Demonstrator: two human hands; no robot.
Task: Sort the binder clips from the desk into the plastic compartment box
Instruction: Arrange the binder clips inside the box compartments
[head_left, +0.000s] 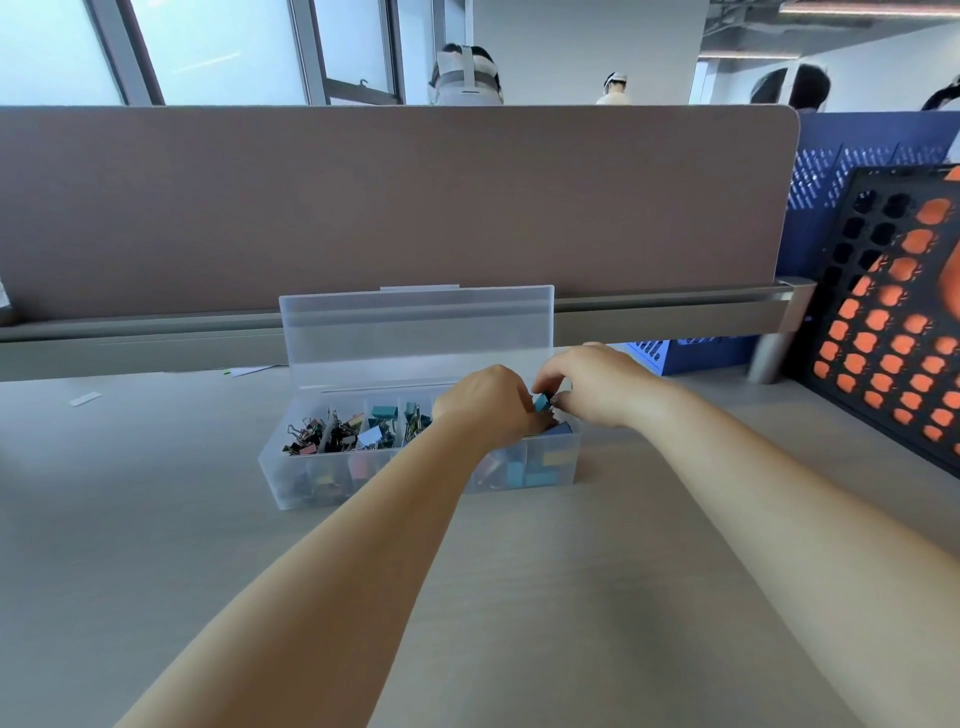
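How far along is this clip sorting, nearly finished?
Well along, it seems: compartments of the box already hold many clips. In hand: the right hand pinches a teal clip over its right end, the left hand beside it. What remains I cannot tell.

A pale wood-grain surface (156, 519) runs back to a tall mauve-brown partition (395, 197) set on a grey metal rail (675, 306). Above it, frosted windows (218, 47) in grey frames give cool daylight beside a white wall (582, 41). At right stand a blue perforated rack (831, 171) and a black panel (823, 322) with orange apple-shaped cutouts. Heads (467, 78) show beyond the partition.
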